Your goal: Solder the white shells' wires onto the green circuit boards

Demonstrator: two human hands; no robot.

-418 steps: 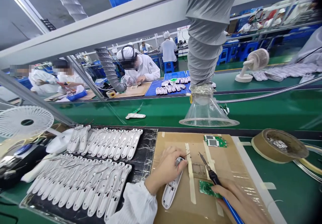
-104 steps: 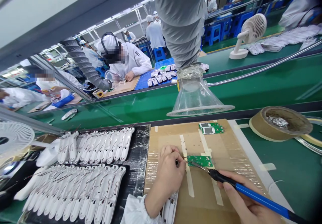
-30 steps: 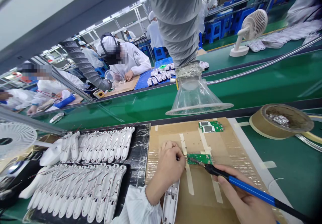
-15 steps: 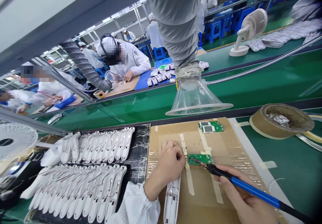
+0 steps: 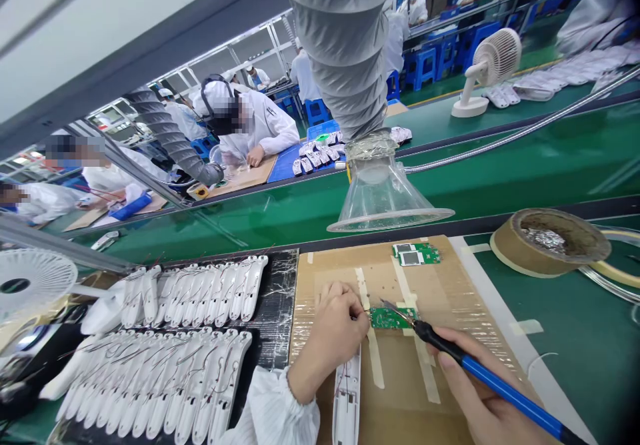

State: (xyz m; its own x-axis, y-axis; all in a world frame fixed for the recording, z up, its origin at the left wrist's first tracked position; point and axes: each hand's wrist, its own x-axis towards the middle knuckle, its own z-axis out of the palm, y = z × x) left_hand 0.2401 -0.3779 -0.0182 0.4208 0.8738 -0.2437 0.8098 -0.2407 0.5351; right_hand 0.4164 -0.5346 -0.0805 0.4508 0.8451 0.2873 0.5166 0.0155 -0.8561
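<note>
My left hand is closed in a pinch at the left end of a green circuit board, apparently on a thin wire there; the fingertips partly hide it. My right hand is wrapped round the blue and black handle of a soldering iron. The iron's metal tip points up and left, just over the board's upper edge. Below my left wrist lies an open white plastic housing, its upper end hidden by the hand. Both board and housing rest on a cardboard sheet with strips of tape.
Rows of white housings with wires lie at left. Two boards with displays sit at the back of the cardboard. A clear extractor hood hangs above. A tape roll holding metal wool stands at right. Co-workers sit across the line.
The iron's tip has moved up and left, from over the board to its upper edge. My left hand keeps its pinch at the board's left end. The view has shifted slightly.
</note>
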